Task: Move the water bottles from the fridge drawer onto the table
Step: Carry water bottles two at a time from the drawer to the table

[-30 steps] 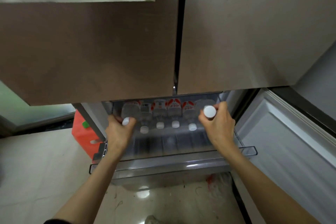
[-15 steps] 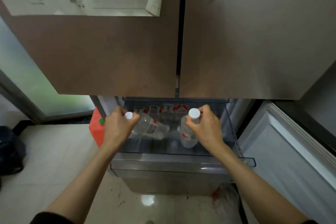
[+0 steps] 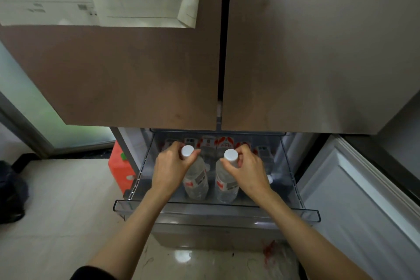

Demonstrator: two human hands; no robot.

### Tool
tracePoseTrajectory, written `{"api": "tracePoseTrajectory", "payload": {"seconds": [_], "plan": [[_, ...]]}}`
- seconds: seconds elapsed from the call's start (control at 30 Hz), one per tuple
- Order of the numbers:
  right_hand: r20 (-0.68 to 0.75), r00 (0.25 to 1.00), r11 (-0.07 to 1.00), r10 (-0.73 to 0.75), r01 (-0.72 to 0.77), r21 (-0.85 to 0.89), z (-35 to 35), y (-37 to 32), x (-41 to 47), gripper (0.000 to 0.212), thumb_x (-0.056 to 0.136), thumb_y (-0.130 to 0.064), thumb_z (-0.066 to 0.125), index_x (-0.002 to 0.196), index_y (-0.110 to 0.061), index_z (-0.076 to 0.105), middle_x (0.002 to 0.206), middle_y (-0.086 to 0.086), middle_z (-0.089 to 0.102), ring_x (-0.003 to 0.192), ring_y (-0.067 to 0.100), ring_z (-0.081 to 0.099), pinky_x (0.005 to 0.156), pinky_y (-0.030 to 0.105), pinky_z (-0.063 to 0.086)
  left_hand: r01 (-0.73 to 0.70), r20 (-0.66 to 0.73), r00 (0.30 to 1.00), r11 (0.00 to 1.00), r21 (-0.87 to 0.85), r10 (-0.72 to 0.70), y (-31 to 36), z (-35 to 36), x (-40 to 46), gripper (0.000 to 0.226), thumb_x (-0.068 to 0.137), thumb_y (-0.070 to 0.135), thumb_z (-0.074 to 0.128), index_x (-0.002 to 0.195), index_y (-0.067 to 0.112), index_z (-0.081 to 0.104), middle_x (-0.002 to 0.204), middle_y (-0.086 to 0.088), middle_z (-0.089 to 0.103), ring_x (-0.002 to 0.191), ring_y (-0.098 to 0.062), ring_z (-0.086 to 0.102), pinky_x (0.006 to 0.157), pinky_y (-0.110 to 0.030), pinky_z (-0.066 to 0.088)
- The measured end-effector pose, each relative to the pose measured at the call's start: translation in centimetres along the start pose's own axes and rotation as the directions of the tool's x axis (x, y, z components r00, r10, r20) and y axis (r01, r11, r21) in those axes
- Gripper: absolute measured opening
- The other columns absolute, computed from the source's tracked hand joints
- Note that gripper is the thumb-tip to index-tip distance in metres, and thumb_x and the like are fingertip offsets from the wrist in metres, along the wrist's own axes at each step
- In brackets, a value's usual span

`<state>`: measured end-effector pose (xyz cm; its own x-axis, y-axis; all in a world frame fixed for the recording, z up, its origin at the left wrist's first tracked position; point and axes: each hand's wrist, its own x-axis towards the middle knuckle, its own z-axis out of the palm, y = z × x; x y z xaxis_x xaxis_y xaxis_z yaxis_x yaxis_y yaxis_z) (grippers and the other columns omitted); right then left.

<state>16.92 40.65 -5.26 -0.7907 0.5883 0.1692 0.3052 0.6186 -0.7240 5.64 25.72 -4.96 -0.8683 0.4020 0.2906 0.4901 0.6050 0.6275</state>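
Observation:
The clear fridge drawer (image 3: pixel 216 209) is pulled out below two closed brown doors. My left hand (image 3: pixel 169 167) grips the neck of a clear water bottle (image 3: pixel 196 180) with a white cap and a red label. My right hand (image 3: pixel 248 169) grips the neck of a second such bottle (image 3: pixel 226 185). Both bottles hang upright side by side over the front of the drawer. Several more bottles (image 3: pixel 223 143) lie at the back of the drawer, partly hidden by the doors.
The brown fridge doors (image 3: pixel 159 75) overhang the drawer from above. An open white lower door (image 3: pixel 363 200) stands to the right. A red box (image 3: pixel 119 166) sits on the tiled floor left of the fridge, and a dark bag (image 3: pixel 11 191) lies at the far left.
Both hands have lifted their bottles from lying flat at the back of the drawer and drawn them forward. The bottles now hang upright, closer together.

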Motion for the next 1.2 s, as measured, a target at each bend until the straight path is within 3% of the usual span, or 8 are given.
{"api": "tracePoseTrajectory", "payload": {"seconds": [0.1, 0.23, 0.33, 0.4, 0.57, 0.67, 0.8, 1.2], "plan": [[0.078, 0.996, 0.999, -0.033, 0.035, -0.029, -0.3, 0.7, 0.1, 0.036, 0.081, -0.040, 0.066, 0.102, -0.017, 0.050, 0.088, -0.009, 0.051, 0.081, 0.010, 0.051, 0.067, 0.024, 0.045, -0.039, 0.062, 0.997, 0.996, -0.077, 0.043, 0.0, 1.5, -0.6, 0.038, 0.079, 0.040, 0.067, 0.101, 0.010, 0.059, 0.094, -0.006, 0.061, 0.083, -0.020, 0.060, 0.072, -0.035, 0.053], [0.252, 0.968, 1.000, -0.021, 0.014, 0.027, -0.3, 2.6, 0.4, 0.052, 0.082, -0.035, 0.067, 0.127, -0.023, 0.045, 0.123, -0.002, 0.043, 0.112, 0.012, 0.046, 0.097, 0.031, 0.042, 0.002, 0.099, 0.995, 0.985, -0.174, 0.016, -0.9, 1.8, -1.4, 0.046, 0.080, 0.029, 0.069, 0.119, 0.010, 0.055, 0.110, -0.005, 0.045, 0.091, -0.016, 0.049, 0.087, -0.028, 0.043], [0.521, 0.853, 0.980, 0.001, -0.105, 0.170, -0.2, 3.6, 0.6, 0.071, 0.084, -0.024, 0.066, 0.142, -0.029, 0.025, 0.143, -0.002, 0.032, 0.132, 0.015, 0.035, 0.111, 0.039, 0.032, 0.049, 0.226, 0.974, 0.984, -0.171, -0.010, -2.5, 1.3, -1.6, 0.052, 0.079, 0.027, 0.070, 0.125, 0.013, 0.051, 0.115, -0.004, 0.041, 0.100, -0.019, 0.047, 0.095, -0.036, 0.044], [0.601, 0.799, 0.970, 0.004, -0.150, 0.193, -0.3, 4.0, 0.9, 0.079, 0.084, -0.018, 0.066, 0.144, -0.031, 0.017, 0.148, -0.001, 0.030, 0.135, 0.017, 0.032, 0.113, 0.044, 0.030, 0.081, 0.297, 0.955, 0.980, -0.180, -0.024, -3.0, 1.2, -2.0, 0.058, 0.079, 0.028, 0.069, 0.130, 0.016, 0.046, 0.126, -0.007, 0.042, 0.115, -0.024, 0.045, 0.100, -0.037, 0.041], [0.502, 0.862, 0.970, 0.071, -0.177, 0.166, 0.1, 4.3, 1.4, 0.074, 0.079, -0.027, 0.072, 0.140, -0.028, 0.030, 0.140, -0.004, 0.043, 0.125, 0.011, 0.041, 0.106, 0.034, 0.035, 0.153, 0.429, 0.902, 0.968, -0.198, -0.055, -2.9, 1.9, -2.3, 0.087, 0.067, 0.026, 0.080, 0.138, 0.022, 0.030, 0.137, -0.008, 0.037, 0.126, -0.024, 0.041, 0.108, -0.046, 0.035], [0.481, 0.874, 0.977, 0.072, -0.159, 0.143, 1.2, 4.0, 1.4, 0.073, 0.074, -0.033, 0.075, 0.136, -0.027, 0.035, 0.139, -0.001, 0.043, 0.124, 0.013, 0.043, 0.103, 0.033, 0.039, 0.138, 0.372, 0.927, 0.962, -0.237, -0.042, -3.1, 2.5, -2.0, 0.081, 0.067, 0.025, 0.080, 0.134, 0.022, 0.035, 0.133, -0.007, 0.046, 0.123, -0.023, 0.046, 0.105, -0.045, 0.040], [0.533, 0.844, 0.979, 0.059, -0.154, 0.136, 2.0, 3.4, 1.5, 0.072, 0.075, -0.030, 0.075, 0.135, -0.024, 0.034, 0.136, -0.004, 0.046, 0.117, 0.009, 0.044, 0.095, 0.025, 0.038, 0.211, 0.373, 0.921, 0.948, -0.240, -0.110, -3.6, 2.1, -1.1, 0.076, 0.068, 0.029, 0.080, 0.129, 0.011, 0.039, 0.125, -0.007, 0.056, 0.112, -0.019, 0.056, 0.094, -0.029, 0.047], [0.418, 0.908, 0.997, 0.025, -0.054, 0.058, 2.0, 3.1, 0.7, 0.067, 0.066, -0.041, 0.079, 0.120, -0.026, 0.042, 0.126, -0.003, 0.056, 0.114, 0.014, 0.054, 0.094, 0.036, 0.049, 0.132, 0.292, 0.954, 0.966, -0.221, -0.063, -2.8, 0.4, -1.7, 0.071, 0.063, 0.029, 0.084, 0.122, 0.011, 0.049, 0.119, -0.004, 0.060, 0.103, -0.013, 0.058, 0.088, -0.021, 0.048]]}}
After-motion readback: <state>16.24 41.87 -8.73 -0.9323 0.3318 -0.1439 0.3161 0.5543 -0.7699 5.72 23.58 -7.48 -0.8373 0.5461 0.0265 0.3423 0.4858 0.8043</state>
